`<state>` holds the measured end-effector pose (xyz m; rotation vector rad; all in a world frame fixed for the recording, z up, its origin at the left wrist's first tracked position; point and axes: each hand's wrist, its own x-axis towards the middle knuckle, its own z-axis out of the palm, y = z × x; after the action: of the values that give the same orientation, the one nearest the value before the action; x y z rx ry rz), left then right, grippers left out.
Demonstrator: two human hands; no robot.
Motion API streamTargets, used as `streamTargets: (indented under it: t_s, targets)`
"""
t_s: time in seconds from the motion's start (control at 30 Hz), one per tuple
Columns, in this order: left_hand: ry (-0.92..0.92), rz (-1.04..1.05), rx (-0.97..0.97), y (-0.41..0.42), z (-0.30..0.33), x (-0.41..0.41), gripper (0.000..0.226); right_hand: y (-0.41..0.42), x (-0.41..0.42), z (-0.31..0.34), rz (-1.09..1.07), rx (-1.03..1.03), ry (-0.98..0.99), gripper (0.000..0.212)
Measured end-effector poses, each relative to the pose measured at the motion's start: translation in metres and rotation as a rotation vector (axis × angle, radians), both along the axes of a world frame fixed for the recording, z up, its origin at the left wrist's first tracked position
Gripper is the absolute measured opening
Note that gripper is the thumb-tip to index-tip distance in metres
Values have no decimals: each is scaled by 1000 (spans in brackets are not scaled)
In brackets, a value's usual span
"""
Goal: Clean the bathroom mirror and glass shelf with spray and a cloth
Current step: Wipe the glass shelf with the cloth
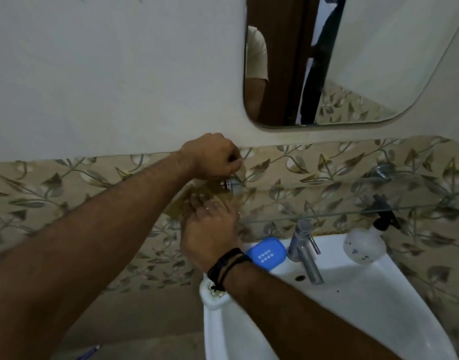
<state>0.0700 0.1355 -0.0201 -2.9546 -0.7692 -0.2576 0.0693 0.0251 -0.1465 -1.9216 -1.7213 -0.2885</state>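
Head view, looking down over a bathroom corner. Two bare arms reaching in from 7 and 5 o'clock, meeting near centre. Left hand [212, 157] curled into a fist just above centre, pinching something thin at the left end of the glass shelf [327, 215]; can't make out what exactly. Right hand [210, 227] right below it, fingers flat and spread on a tan cloth [194, 201], pressing it onto that same left end of the shelf. One ring on a finger, a couple of dark cord bands on the wrist.

One shelf: clear glass, thin, long, running off toward 3 o'clock, chrome bracket [383, 170] showing at the far end. One mirror [353, 61] up at 1 o'clock, rounded corners, frameless, reflecting a pale sleeve.

One spray bottle [364, 244] at 3 o'clock, round frosted plastic body, black trigger head, sitting on the rim of the white ceramic sink [353, 307]. One chrome tap [305, 252], slim cylinder. One blue soap box [267, 253], rounded rectangle with small white holes. Wall tiles [67, 188] glossy beige with leaf-vine pattern; plain white wall above.
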Motion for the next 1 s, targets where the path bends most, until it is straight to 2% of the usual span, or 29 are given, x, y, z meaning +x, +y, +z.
streamTargets:
  t_s: [0.07, 0.17, 0.23, 0.27, 0.33, 0.43, 0.47, 0.5, 0.57, 0.67, 0.8, 0.9, 1.0]
  targets:
    - [5, 7, -6, 1, 1, 1, 39, 10, -14, 4, 81, 48, 53, 32]
    - [17, 15, -23, 3, 1, 6, 40, 3, -18, 10, 188, 167, -22, 25]
    - [34, -1, -11, 2, -1, 10, 38, -18, -12, 8, 269, 252, 137, 26]
    - [35, -11, -1, 2, -2, 14, 37, -31, -10, 4, 308, 238, 341, 28]
    - [38, -26, 13, -2, -5, 22, 36, -58, -8, -3, 270, 133, 960, 31]
    - [50, -48, 13, -6, -5, 38, 39, -74, -1, -23, -93, 96, 1863, 31]
    - [57, -51, 6, -8, -6, 44, 39, -71, 6, -32, -139, 74, 2163, 34]
    - [64, -50, 0, -8, -6, 49, 39, -67, 14, -36, -100, 24, 2427, 38]
    - [68, -56, -5, -9, -7, 58, 39, -52, 32, -36, 59, -86, 2715, 47]
    - [52, -79, -24, -11, -13, 71, 38, -31, 56, -14, 360, -189, 2826, 58]
    - [33, -97, 35, -24, -22, 100, 36, -29, 72, 2, 584, -336, 2725, 70]
    - [102, -96, 16, -37, -24, 126, 36, -41, 100, -1, 513, -258, 2751, 65]
    - [105, -100, 10, -50, -23, 153, 39, -63, 151, 1, 403, 6, 2838, 54]
